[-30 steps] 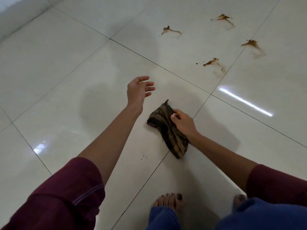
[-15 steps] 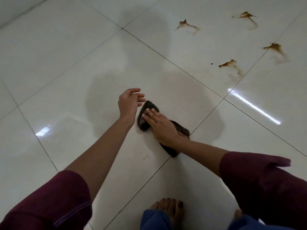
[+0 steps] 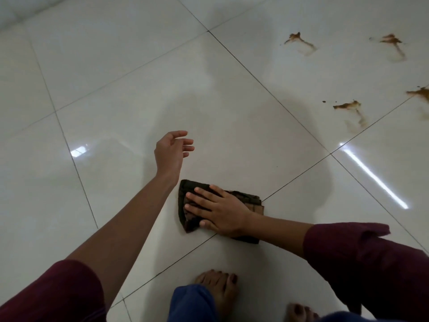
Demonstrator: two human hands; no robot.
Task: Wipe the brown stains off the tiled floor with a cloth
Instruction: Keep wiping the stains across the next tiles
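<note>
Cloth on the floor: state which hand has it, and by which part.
The right hand presses flat on the cloth, palm on its middle; no closed grip. The left hand is open, holding nothing.

Right hand (image 3: 222,211) flat on cloth (image 3: 190,219); stains (image 3: 348,105) beyond.

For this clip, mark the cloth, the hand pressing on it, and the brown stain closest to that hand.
cloth (image 3: 185,189): head view, bare dark corner beyond the fingertips.
right hand (image 3: 220,211): head view, back of the hand.
nearest brown stain (image 3: 347,105): head view, its dark upper blot.
</note>
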